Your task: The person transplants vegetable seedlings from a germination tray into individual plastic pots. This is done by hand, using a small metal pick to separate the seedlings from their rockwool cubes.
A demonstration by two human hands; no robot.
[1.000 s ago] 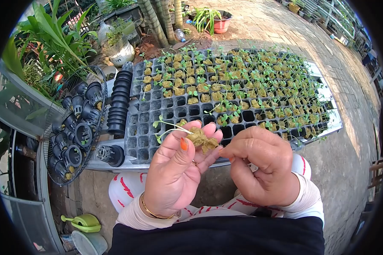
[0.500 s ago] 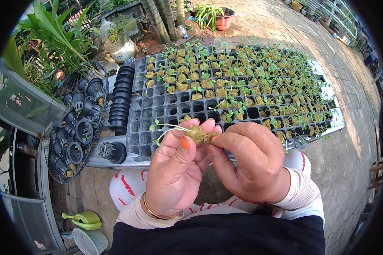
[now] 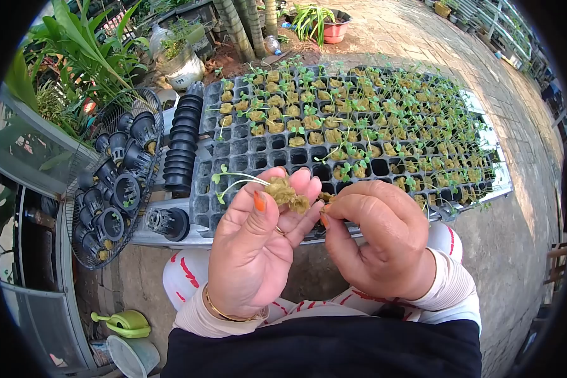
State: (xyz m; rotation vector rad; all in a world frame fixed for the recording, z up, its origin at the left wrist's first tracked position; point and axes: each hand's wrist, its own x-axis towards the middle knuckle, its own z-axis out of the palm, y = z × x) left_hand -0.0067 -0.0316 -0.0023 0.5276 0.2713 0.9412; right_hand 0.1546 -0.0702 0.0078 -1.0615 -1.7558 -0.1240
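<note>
My left hand (image 3: 252, 246) is closed on a seedling plug (image 3: 286, 193), a yellow-brown clump whose pale stems and small green leaves point left. The clump rests against the fingers, with the thumb beside it. Just to the right, my right hand (image 3: 378, 239) is pinched, thumb against forefinger, with a small brownish bit at the fingertips that seems to be the same material. Both hands are above the front edge of the black seedling tray (image 3: 236, 150), where many cells hold similar sprouting plugs.
Left of the tray lies a stack of black net pots (image 3: 183, 142), with a single net pot (image 3: 167, 223) in front. A wire basket (image 3: 123, 242) holds several more pots. On the floor at lower left are a green watering can (image 3: 129, 323) and a pale bucket (image 3: 134, 356).
My hands have drawn apart: the left has shifted slightly left with the seedling plug, and the right has moved a little right, away from the clump.
</note>
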